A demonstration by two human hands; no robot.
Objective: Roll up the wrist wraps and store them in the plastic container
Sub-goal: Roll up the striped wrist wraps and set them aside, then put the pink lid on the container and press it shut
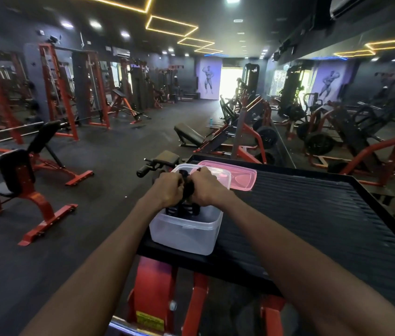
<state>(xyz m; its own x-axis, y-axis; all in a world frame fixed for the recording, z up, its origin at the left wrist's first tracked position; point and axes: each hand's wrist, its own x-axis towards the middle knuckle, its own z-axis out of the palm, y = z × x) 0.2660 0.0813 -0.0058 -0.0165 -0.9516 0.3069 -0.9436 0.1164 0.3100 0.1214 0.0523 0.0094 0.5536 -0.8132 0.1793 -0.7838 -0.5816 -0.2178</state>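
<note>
A clear plastic container stands at the left front corner of a black ribbed platform. Over its open top, my left hand and my right hand both grip a black wrist wrap held between them. Its lower part hangs into the container. More dark wrap material lies inside, partly hidden by my hands. The pink lid lies just behind the container.
The platform sits on a red machine frame. Red and black benches stand on the dark floor to the left. Weight machines and plates stand behind the platform, with a mirror wall to the right.
</note>
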